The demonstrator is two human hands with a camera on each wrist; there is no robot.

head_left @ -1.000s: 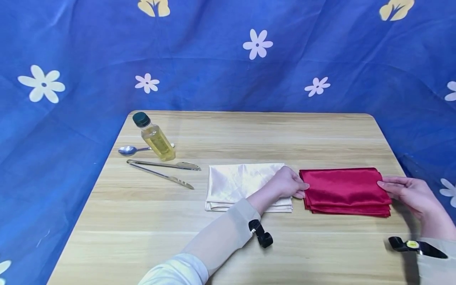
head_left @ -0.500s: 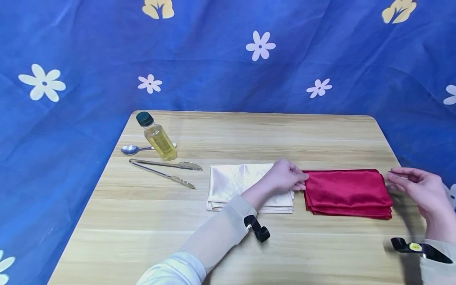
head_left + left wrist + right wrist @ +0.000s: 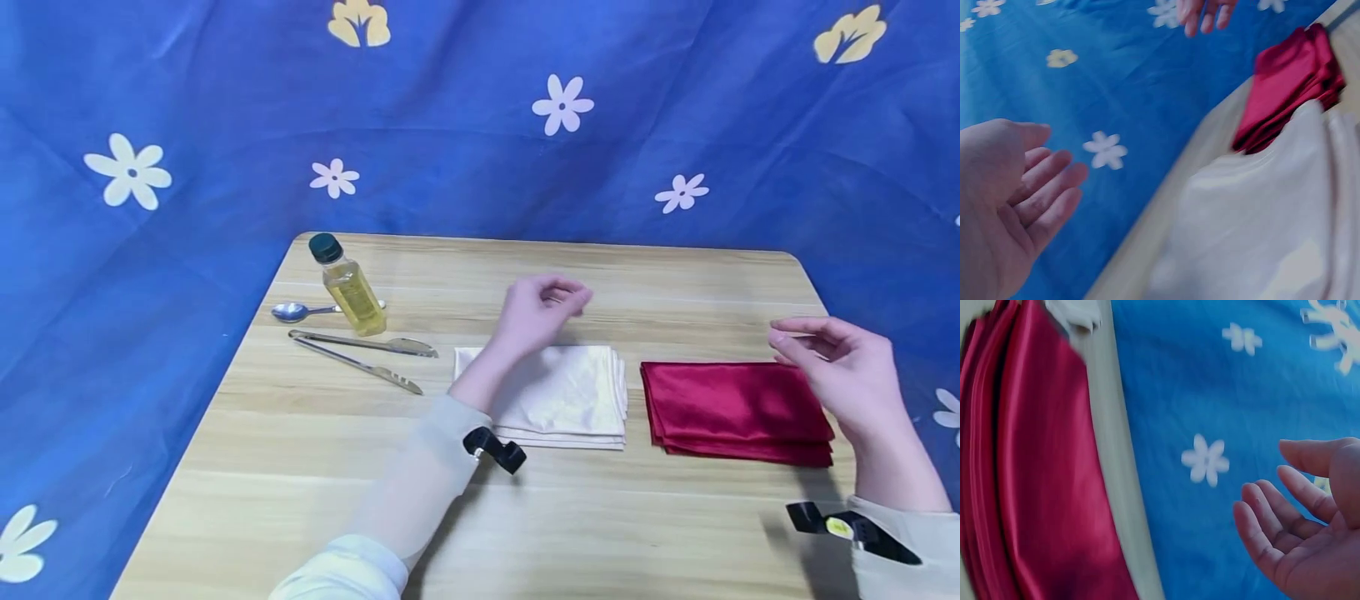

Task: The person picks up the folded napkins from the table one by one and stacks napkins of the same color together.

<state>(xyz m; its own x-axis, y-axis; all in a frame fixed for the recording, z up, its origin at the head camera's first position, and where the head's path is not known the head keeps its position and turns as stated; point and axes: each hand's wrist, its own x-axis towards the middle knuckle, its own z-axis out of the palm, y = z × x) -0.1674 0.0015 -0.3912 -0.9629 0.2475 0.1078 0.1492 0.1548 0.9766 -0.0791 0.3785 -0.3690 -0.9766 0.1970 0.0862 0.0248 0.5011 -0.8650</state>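
Note:
A folded white satin cloth (image 3: 577,392) lies on the table, with a folded red satin cloth (image 3: 727,408) just to its right. Above the white cloth's far edge is my left hand (image 3: 536,312), its fingers loosely bent and nothing in them. My right hand (image 3: 843,358) hovers over the far right corner of the red cloth, also holding nothing. In the left wrist view the left palm (image 3: 1016,206) shows bare with relaxed fingers. The right wrist view shows the right hand (image 3: 1310,531) loosely spread, apart from the red cloth (image 3: 1054,456).
At the table's left stands a bottle of yellow liquid (image 3: 354,296) with a dark green cap. A spoon (image 3: 291,312) lies behind it, and metal tongs (image 3: 367,350) lie spread in front. A blue flowered curtain (image 3: 450,125) hangs behind the wooden table (image 3: 337,500).
Both hands have come away from the red cloth and risen. The left hand moved left and back over the white cloth; the right moved up and inward. The cloths stay folded.

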